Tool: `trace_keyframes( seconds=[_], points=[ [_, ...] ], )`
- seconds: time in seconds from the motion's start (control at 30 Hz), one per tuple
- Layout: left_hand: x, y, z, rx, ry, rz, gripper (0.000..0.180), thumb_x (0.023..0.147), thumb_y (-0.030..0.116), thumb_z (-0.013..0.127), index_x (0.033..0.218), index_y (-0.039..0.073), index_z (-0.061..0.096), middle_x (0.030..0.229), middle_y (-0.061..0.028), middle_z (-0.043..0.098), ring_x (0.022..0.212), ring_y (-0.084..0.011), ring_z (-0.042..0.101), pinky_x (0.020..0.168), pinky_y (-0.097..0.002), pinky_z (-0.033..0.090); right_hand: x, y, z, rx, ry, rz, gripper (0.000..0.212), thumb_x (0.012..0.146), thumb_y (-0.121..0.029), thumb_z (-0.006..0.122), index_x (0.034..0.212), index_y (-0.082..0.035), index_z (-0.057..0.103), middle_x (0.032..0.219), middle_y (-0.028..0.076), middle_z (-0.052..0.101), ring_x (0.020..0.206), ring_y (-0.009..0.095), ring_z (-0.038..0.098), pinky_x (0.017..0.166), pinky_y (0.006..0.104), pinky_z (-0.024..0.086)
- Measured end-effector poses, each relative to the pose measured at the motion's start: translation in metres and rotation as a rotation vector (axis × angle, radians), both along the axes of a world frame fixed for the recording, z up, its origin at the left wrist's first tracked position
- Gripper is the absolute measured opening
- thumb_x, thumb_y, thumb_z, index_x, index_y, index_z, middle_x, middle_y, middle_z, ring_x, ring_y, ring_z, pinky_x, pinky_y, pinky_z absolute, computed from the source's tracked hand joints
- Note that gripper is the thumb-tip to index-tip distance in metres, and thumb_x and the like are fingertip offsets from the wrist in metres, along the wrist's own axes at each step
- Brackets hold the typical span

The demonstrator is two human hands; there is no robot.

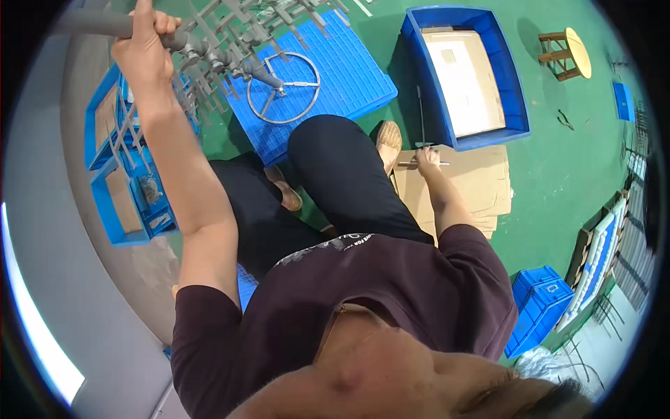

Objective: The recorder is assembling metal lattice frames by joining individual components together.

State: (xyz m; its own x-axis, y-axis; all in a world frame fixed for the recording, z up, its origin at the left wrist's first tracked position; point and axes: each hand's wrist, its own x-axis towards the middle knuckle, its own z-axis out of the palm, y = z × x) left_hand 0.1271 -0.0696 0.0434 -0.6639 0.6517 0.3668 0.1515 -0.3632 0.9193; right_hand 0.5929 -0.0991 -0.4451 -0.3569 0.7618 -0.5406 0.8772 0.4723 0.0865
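Observation:
My left hand [145, 47], raised at the upper left, is wrapped round the thick grey pole [105, 25] of a rack with many grey prongs [237, 28]. The rack's round wire base [257, 106] rests against a blue ribbed plastic platform [349, 66]. Low at the right, my right hand [428, 162] reaches down over flattened cardboard [481, 178]. Its fingers look closed on a slim silver bar [407, 164] that sticks out on both sides. Just beyond the fingertips stands a thin metal rod [421, 119] with a short crosspiece, beside a blue bin; whether they touch it is unclear.
The large blue bin [516, 105] has a cardboard lining. Blue trays [112, 209] stand at the left. A wooden stool [574, 53] and pliers [565, 120] are on the green floor at the right. A blue crate [541, 307] sits lower right.

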Motion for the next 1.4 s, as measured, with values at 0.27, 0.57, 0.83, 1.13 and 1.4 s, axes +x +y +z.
trace_keyframes(
  seconds=[0.27, 0.57, 0.83, 1.13, 1.4],
  points=[
    [-0.164, 0.029, -0.094, 0.190, -0.007, -0.079, 0.031, 0.083, 0.029, 0.058, 0.059, 0.010, 0.051, 0.047, -0.0001, 0.043, 0.042, -0.0099, 0.043, 0.039, -0.0210, 0.034, -0.022, -0.031, 0.141, 0.090, 0.698, -0.252, 0.012, 0.074, -0.008, 0.050, 0.084, -0.003, 0.049, 0.069, 0.014, 0.054, 0.066, 0.034, 0.055, 0.058, 0.0416, 0.044],
    [-0.099, 0.028, -0.085, 0.200, 0.118, 0.066, 0.040, 0.081, 0.031, 0.059, 0.051, 0.006, 0.050, 0.043, -0.0025, 0.045, 0.033, -0.0128, 0.037, 0.034, -0.0242, 0.031, -0.031, -0.030, 0.376, 0.146, 1.406, -0.953, 0.021, 0.089, -0.022, 0.044, 0.091, -0.004, 0.054, 0.054, -0.002, 0.040, 0.042, 0.006, 0.034, 0.038, 0.0180, 0.025],
    [-0.056, 0.006, -0.054, 0.089, 0.025, 0.154, 0.039, 0.080, 0.030, 0.059, 0.051, 0.005, 0.051, 0.042, -0.0024, 0.045, 0.032, -0.0138, 0.037, 0.034, -0.0260, 0.030, -0.089, -0.080, 0.470, -0.511, 1.520, -0.606, 0.035, 0.085, -0.005, 0.039, 0.118, 0.006, 0.044, 0.070, 0.008, 0.055, 0.056, 0.014, 0.052, 0.055, 0.0206, 0.042],
    [-0.027, -0.028, -0.008, -0.180, 0.014, 0.135, 0.039, 0.081, 0.028, 0.058, 0.051, 0.005, 0.051, 0.042, -0.0032, 0.046, 0.032, -0.0137, 0.038, 0.033, -0.0265, 0.031, -0.194, -0.119, 0.268, -0.922, 1.580, -0.797, 0.018, 0.086, -0.012, 0.043, 0.093, 0.002, 0.051, 0.073, 0.008, 0.058, 0.066, 0.017, 0.056, 0.062, 0.0234, 0.044],
    [-0.028, -0.032, -0.004, -0.139, -0.037, 0.127, 0.037, 0.081, 0.025, 0.058, 0.051, 0.005, 0.050, 0.043, -0.0036, 0.046, 0.032, -0.0139, 0.038, 0.033, -0.0263, 0.031, -0.186, -0.132, 0.137, -0.507, 1.074, -0.434, 0.020, 0.089, -0.019, 0.044, 0.090, 0.000, 0.050, 0.080, 0.010, 0.061, 0.069, 0.018, 0.057, 0.064, 0.0244, 0.046]
  ],
)
